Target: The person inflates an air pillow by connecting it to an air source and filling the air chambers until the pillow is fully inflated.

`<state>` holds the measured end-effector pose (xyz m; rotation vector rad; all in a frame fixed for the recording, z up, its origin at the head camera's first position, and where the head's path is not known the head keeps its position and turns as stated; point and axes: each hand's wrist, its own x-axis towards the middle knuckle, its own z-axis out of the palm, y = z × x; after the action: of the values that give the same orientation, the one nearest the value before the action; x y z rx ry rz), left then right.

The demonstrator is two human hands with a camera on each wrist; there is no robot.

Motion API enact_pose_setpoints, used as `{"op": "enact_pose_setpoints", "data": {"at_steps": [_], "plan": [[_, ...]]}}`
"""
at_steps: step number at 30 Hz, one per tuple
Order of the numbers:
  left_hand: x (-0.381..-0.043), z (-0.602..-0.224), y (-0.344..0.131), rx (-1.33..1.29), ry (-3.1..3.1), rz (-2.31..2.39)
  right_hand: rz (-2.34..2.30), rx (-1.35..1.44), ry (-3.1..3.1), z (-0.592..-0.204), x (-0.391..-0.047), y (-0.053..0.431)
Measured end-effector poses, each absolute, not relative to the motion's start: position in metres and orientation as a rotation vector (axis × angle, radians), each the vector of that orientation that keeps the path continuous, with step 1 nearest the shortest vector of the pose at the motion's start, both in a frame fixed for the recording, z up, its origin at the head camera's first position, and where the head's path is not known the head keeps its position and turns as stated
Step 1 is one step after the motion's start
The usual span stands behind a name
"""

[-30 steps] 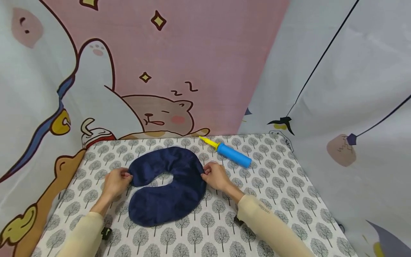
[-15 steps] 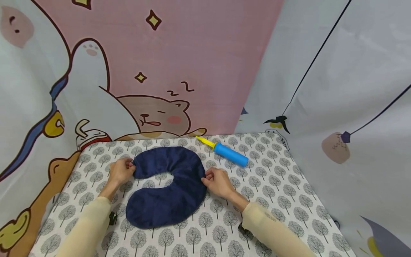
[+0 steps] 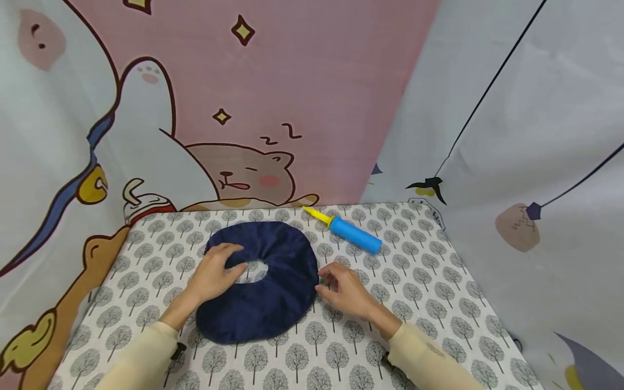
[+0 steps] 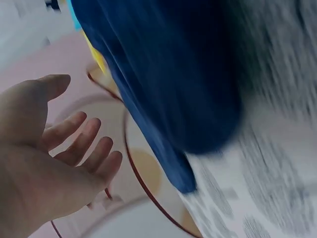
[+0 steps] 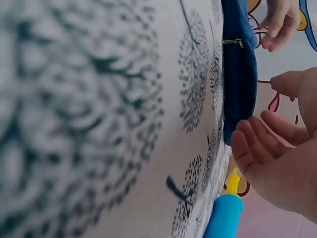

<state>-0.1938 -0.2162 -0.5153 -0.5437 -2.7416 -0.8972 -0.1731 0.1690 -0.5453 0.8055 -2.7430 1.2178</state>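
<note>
A flat navy U-shaped neck pillow (image 3: 287,292) lies on the table, its opening toward the left. My left hand (image 3: 214,273) is over that opening in the head view, with fingers spread and relaxed. The left wrist view shows this hand (image 4: 64,153) apart from the pillow (image 4: 173,74), palm bare. My right hand (image 3: 346,290) is at the pillow's right edge, fingers loosely bent. In the right wrist view the right hand (image 5: 277,148) holds nothing, its fingertips close to the pillow edge; whether they touch it I cannot tell. A small zipper pull (image 5: 237,43) shows on the pillow's side.
A blue hand pump (image 3: 356,235) with a yellow nozzle (image 3: 316,214) lies behind and right of the pillow. The table is covered by a white cloth (image 3: 419,346) printed with grey trees. Cartoon-printed curtains (image 3: 341,97) hang at the back and sides.
My left hand has let go of the pillow's upper left tip and moved right, over the opening. My right hand's fingers have loosened and opened at the right edge. The pump stays put.
</note>
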Motion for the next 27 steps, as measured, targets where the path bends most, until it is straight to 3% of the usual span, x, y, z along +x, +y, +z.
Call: {"op": "enact_pose_setpoints", "data": {"at_steps": [12,27], "plan": [[-0.141,-0.519,-0.141,-0.919,-2.819,-0.907,1.066,1.100,-2.788,-0.545,-0.154,0.172],[-0.132,-0.537,-0.124,-1.029,-2.927,-0.883,0.873,1.188,-2.850,-0.549,-0.152,0.158]]}}
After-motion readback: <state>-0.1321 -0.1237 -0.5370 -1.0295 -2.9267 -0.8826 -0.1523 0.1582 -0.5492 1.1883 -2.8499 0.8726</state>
